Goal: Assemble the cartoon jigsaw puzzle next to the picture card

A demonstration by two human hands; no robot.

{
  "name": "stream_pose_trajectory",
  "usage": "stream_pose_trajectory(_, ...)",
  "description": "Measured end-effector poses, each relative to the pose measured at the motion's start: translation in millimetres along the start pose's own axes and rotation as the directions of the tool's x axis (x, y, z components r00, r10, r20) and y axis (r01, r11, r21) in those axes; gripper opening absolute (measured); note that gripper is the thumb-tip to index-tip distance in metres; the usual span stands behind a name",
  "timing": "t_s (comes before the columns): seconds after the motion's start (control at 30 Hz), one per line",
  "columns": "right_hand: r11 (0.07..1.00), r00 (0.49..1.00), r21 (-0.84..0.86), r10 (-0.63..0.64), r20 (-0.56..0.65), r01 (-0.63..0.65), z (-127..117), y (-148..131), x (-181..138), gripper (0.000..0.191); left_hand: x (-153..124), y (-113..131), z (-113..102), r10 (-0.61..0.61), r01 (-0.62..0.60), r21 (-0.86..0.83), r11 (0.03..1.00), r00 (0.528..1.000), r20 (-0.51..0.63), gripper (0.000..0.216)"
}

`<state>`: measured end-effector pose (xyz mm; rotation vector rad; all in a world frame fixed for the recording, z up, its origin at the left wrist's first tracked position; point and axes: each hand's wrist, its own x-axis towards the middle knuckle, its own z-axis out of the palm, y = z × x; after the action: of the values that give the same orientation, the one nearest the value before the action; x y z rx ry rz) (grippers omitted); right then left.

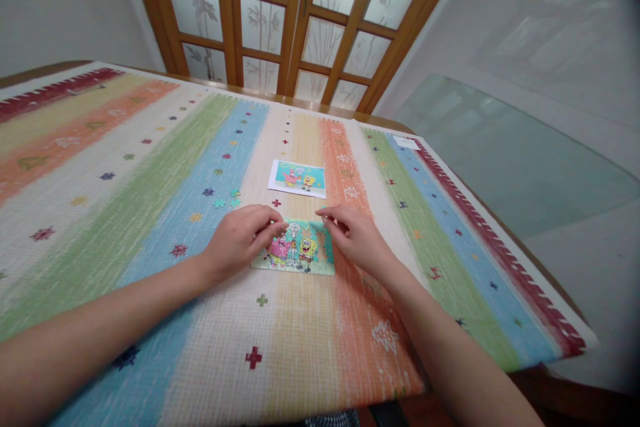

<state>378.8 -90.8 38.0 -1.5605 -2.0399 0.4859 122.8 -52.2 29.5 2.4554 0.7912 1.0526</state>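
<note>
A small jigsaw puzzle [299, 255] with cartoon figures lies flat on the striped tablecloth in front of me. Toward its right side, beige patches show between the teal pieces. My left hand [245, 233] is over the puzzle's upper left corner, thumb and fingers drawn together; what they hold, if anything, is hidden. At the upper right corner is my right hand [353, 233], its fingers curled inward. A bit of teal shows by its fingertips, too small to name. Several loose puzzle pieces [220, 202] lie left of the puzzle, beyond my left hand.
Just behind the puzzle lies a printed reference picture [299, 178] with the same figures. A striped tablecloth [215, 340] covers the table. A white slip [406, 143] rests near the far right edge. Wooden doors [295, 27] with frosted panes stand beyond the table.
</note>
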Motion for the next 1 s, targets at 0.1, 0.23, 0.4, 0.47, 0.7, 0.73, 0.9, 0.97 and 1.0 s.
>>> stream_pose_trajectory(0.1,0.952,0.986,0.274,0.104,0.133,-0.138,1.2,-20.4,-5.1,0.021,-6.0,11.9,5.3,0.092,-0.088,-0.083,0.993,0.995,0.049,0.031)
stream_pose_trajectory(0.23,0.795,0.872,0.504,0.064,0.486,-0.339,6.7,-42.8,-12.4,0.029,-11.1,13.8,9.6,0.23,-0.219,-0.124,0.968,0.97,0.077,0.031)
stream_pose_trajectory(0.4,0.673,0.834,0.594,0.062,0.548,-0.441,17.7,-43.8,-14.7,0.032,-13.3,9.3,14.2,0.252,-0.23,-0.169,0.958,0.96,0.124,0.022)
stream_pose_trajectory(0.47,0.657,0.852,0.62,0.068,0.519,-0.429,20.9,-40.6,-13.9,0.032,-13.8,8.6,15.3,0.206,-0.179,-0.177,0.968,0.968,0.144,0.019)
stream_pose_trajectory(0.7,0.657,0.94,0.678,0.167,0.296,-0.33,28.4,-37.6,-10.8,0.031,-15.4,8.5,18.8,-0.013,0.047,-0.229,0.972,0.989,0.144,0.01)
stream_pose_trajectory(0.73,0.67,0.95,0.677,0.163,0.266,-0.305,28.7,-37.4,-9.9,0.031,-15.9,8.5,19.5,-0.036,0.071,-0.241,0.968,0.988,0.149,0.01)
stream_pose_trajectory(0.9,0.713,0.968,0.656,0.211,0.138,-0.249,22.1,-26.1,-3.1,0.03,-17.0,6.8,21.1,-0.108,0.166,-0.328,0.93,0.976,0.188,0.015)
stream_pose_trajectory(0.97,0.77,0.968,0.601,0.248,0.03,-0.216,17.6,-14.8,0.1,0.029,-15.6,5.3,20.4,-0.096,0.146,-0.257,0.955,0.976,0.197,0.013)
stream_pose_trajectory(1.0,0.813,0.968,0.549,0.25,-0.033,-0.191,15.7,-8.1,1.7,0.028,-14.6,4.4,19.8,-0.069,0.111,-0.193,0.975,0.975,0.212,0.011)
